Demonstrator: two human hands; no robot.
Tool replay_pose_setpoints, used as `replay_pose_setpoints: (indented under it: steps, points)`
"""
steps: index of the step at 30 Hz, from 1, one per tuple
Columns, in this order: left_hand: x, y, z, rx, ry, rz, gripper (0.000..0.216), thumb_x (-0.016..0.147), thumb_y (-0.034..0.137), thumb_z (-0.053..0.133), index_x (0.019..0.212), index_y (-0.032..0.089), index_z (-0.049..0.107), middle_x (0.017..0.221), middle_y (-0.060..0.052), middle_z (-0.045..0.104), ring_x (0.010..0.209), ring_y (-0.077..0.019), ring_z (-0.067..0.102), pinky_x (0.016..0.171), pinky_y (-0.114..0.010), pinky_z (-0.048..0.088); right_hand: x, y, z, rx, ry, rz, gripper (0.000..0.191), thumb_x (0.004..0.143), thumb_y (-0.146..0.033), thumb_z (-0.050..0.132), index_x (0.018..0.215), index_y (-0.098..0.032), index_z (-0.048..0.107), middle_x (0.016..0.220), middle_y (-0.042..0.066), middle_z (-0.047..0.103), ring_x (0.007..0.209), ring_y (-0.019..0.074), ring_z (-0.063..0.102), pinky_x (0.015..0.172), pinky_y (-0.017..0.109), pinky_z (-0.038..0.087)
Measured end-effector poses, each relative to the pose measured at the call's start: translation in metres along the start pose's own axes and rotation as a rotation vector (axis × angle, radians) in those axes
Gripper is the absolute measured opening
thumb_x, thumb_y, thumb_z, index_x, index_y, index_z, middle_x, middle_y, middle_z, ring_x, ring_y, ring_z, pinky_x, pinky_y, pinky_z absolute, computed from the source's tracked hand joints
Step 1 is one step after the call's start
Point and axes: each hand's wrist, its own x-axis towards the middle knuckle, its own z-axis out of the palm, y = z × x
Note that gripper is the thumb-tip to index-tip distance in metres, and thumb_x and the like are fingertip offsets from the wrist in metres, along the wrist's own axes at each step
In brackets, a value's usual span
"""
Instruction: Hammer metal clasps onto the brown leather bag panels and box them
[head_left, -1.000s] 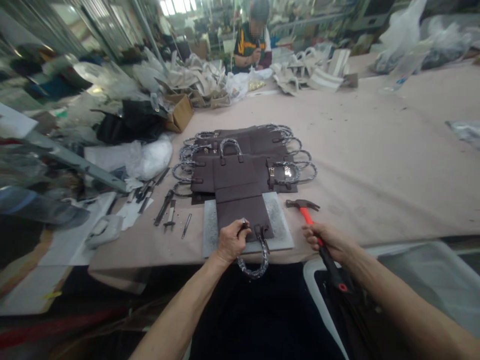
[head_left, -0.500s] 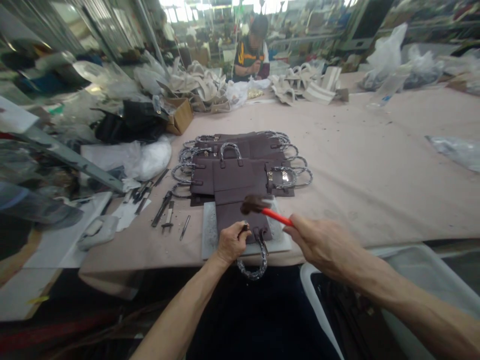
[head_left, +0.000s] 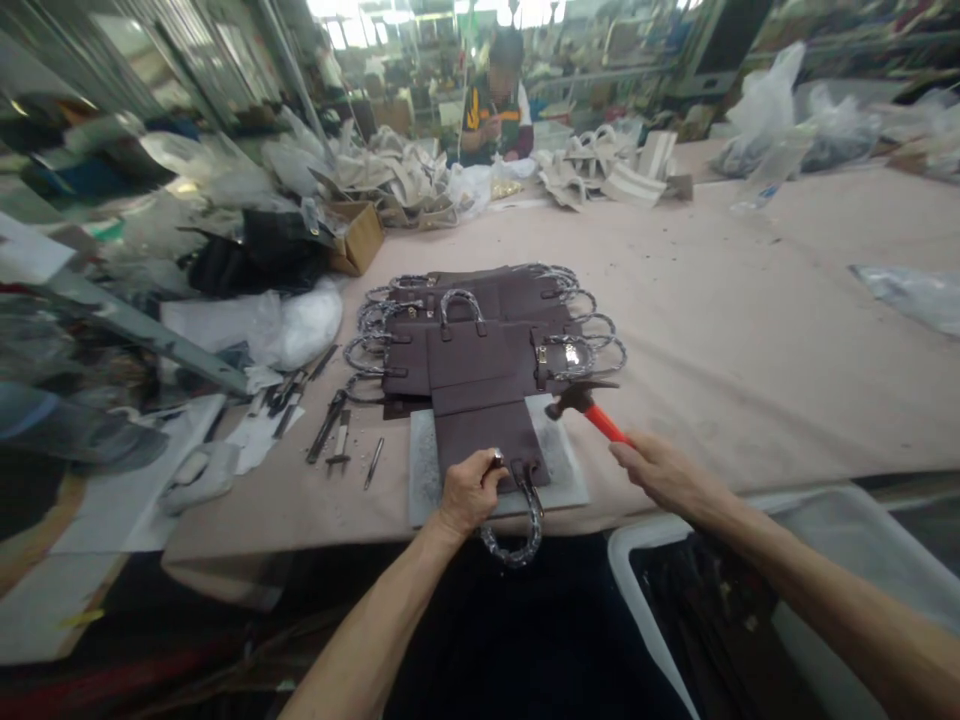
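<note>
1. The grey slab is the landmark. The brown panel lies flat on it, and its wrapped handle hangs off the slab's near edge.
2. The left hand is closed on a small metal punch. The punch stands upright on the panel by the slab's near edge, just beside the handle tab. It likely wants to stay square to the panel, with the fingers low on its shank and clear of its top.
3. The right hand is clamped round the red shaft of the hammer. The hammer head is raised over the slab's far right corner, apart from the punch.
4. A short, straight blow onto the punch top seems best, since a glancing one could skid onto the knuckles or scar the panel.
5. The stack of finished panels lies just beyond the slab's far edge, and loose tools lie left of the slab. The swing should stay over the slab.
</note>
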Motion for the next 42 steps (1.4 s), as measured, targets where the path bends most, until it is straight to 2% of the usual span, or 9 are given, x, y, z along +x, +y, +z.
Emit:
replay_pose_setpoints:
  steps: [3,6,11,15,19,22,26,30,42]
  points:
    - [0.000,0.002,-0.001,-0.008,0.002,0.006,0.012,0.090,0.017,0.064,0.099,0.022,0.068,0.091,-0.004,0.077,0.085,-0.0192,0.075,0.080,-0.029,0.061,0.022,0.042,0.014,-0.019,0.032,0.180,0.034,0.100,-0.039,0.035,0.075,-0.023,0.051,0.060,0.002,0.054,0.049,0.0167,0.050,0.050,0.029,0.036]
    - [0.001,0.001,-0.002,0.003,0.005,0.013,0.012,0.091,0.017,0.064,0.102,0.022,0.068,0.094,-0.005,0.077,0.088,-0.0204,0.076,0.082,-0.031,0.062,0.037,0.058,0.028,-0.142,0.155,0.114,0.023,0.098,-0.033,0.045,0.084,-0.020,0.058,0.077,0.011,0.062,0.071,0.0253,0.062,0.065,0.037,0.045]
    - [-0.003,0.001,-0.004,-0.007,-0.020,-0.039,0.012,0.091,0.020,0.063,0.101,0.023,0.069,0.096,-0.005,0.077,0.093,-0.0206,0.075,0.086,-0.032,0.062,0.039,0.012,0.071,-0.149,0.441,-0.420,0.038,0.100,-0.038,0.047,0.127,-0.015,0.058,0.128,0.021,0.061,0.121,0.0353,0.057,0.101,0.051,0.047]
    - [-0.002,0.007,0.000,-0.080,-0.027,-0.139,0.009,0.090,0.023,0.063,0.096,0.023,0.070,0.095,-0.005,0.077,0.092,-0.0204,0.075,0.089,-0.034,0.061,0.033,-0.031,0.121,-0.131,0.292,-0.607,0.045,0.095,-0.036,0.056,0.135,-0.017,0.058,0.141,0.018,0.057,0.133,0.0357,0.051,0.111,0.057,0.041]
    - [0.015,-0.003,-0.014,-0.371,0.255,-0.478,0.023,0.095,0.039,0.057,0.098,0.018,0.065,0.085,-0.006,0.075,0.076,-0.0185,0.075,0.075,-0.033,0.062,0.032,-0.032,0.142,-0.184,0.283,-0.593,0.048,0.093,-0.033,0.057,0.137,-0.015,0.059,0.147,0.018,0.053,0.141,0.0387,0.041,0.117,0.062,0.031]
    - [0.031,-0.023,-0.059,-0.384,0.415,-0.646,0.031,0.094,0.044,0.056,0.102,0.015,0.064,0.084,-0.006,0.073,0.071,-0.0184,0.074,0.068,-0.031,0.060,0.037,-0.025,0.143,-0.164,0.283,-0.616,0.047,0.093,-0.034,0.056,0.135,-0.015,0.060,0.147,0.018,0.054,0.140,0.0382,0.041,0.118,0.061,0.031]
    - [0.033,-0.046,-0.129,0.303,0.084,-0.721,0.018,0.089,0.032,0.061,0.091,0.018,0.072,0.082,-0.008,0.074,0.082,-0.0237,0.072,0.077,-0.033,0.057,0.037,-0.028,0.141,-0.155,0.273,-0.588,0.047,0.093,-0.034,0.056,0.137,-0.017,0.059,0.148,0.016,0.052,0.141,0.0374,0.040,0.119,0.061,0.029]
    - [0.023,-0.057,-0.153,0.771,-0.248,-0.708,0.028,0.094,0.036,0.055,0.104,0.019,0.076,0.100,-0.015,0.077,0.101,-0.0338,0.071,0.087,-0.041,0.053,0.032,-0.033,0.140,-0.162,0.254,-0.564,0.048,0.093,-0.034,0.057,0.138,-0.017,0.057,0.149,0.016,0.051,0.143,0.0370,0.038,0.120,0.060,0.026]
    - [0.023,-0.090,-0.163,0.823,-0.317,-0.894,0.022,0.086,0.036,0.065,0.094,0.017,0.070,0.104,-0.018,0.076,0.104,-0.0347,0.071,0.085,-0.040,0.052,0.030,-0.035,0.138,-0.184,0.237,-0.555,0.049,0.093,-0.033,0.059,0.138,-0.015,0.057,0.150,0.016,0.050,0.143,0.0367,0.037,0.120,0.060,0.026]
